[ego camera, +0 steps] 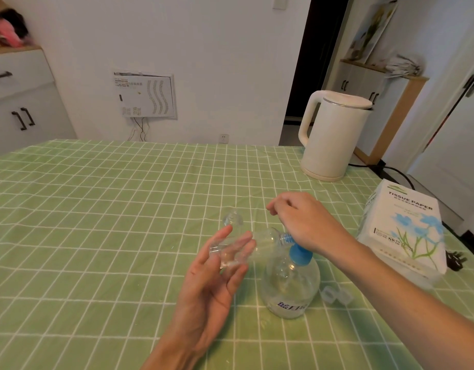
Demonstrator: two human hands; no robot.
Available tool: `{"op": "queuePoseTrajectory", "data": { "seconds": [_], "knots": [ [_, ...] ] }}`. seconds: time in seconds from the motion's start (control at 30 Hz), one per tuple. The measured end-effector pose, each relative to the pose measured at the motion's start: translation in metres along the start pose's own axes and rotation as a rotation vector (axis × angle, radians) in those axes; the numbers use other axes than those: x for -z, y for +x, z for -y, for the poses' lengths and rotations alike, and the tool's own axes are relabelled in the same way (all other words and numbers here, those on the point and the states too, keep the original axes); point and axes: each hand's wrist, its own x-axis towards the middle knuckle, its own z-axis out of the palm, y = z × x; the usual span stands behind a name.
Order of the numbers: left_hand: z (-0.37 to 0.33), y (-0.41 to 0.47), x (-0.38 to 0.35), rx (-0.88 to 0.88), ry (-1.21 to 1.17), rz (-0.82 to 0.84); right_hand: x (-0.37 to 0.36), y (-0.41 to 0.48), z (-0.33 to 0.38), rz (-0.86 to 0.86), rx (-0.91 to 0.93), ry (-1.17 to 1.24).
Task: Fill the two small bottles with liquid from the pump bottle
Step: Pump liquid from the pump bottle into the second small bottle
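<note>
A clear round pump bottle with a blue collar stands on the green checked tablecloth. My right hand rests over its pump head with fingers curled, hiding most of the head. My left hand holds a small clear bottle lying almost sideways, its mouth against the pump nozzle. A second small clear bottle stands on the cloth just behind my left fingers, apart from both hands.
Two small clear caps lie right of the pump bottle. A tissue paper pack sits at the right table edge, with a white kettle behind it and a black cord beside it.
</note>
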Motion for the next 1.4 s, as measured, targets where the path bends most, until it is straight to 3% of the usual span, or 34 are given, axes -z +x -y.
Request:
{"op": "queuePoseTrajectory", "data": {
  "seconds": [0.1, 0.4, 0.6, 1.03, 1.4],
  "knots": [
    [0.000, -0.003, 0.001, 0.008, -0.004, 0.066, 0.000, -0.001, 0.000, -0.003, -0.010, 0.001],
    [0.007, -0.006, 0.005, -0.052, 0.608, -0.018, -0.004, -0.002, 0.001, 0.053, -0.066, -0.047],
    [0.014, -0.004, 0.015, -0.016, 0.637, -0.022, 0.001, -0.001, 0.005, 0.044, -0.010, -0.086],
    [-0.008, -0.016, 0.015, -0.145, 0.878, 0.004, -0.002, -0.003, 0.007, 0.068, -0.083, -0.080],
    [-0.014, -0.017, 0.013, -0.160, 0.933, -0.048, -0.002, -0.005, 0.007, 0.067, -0.086, -0.054]
  ]
}}
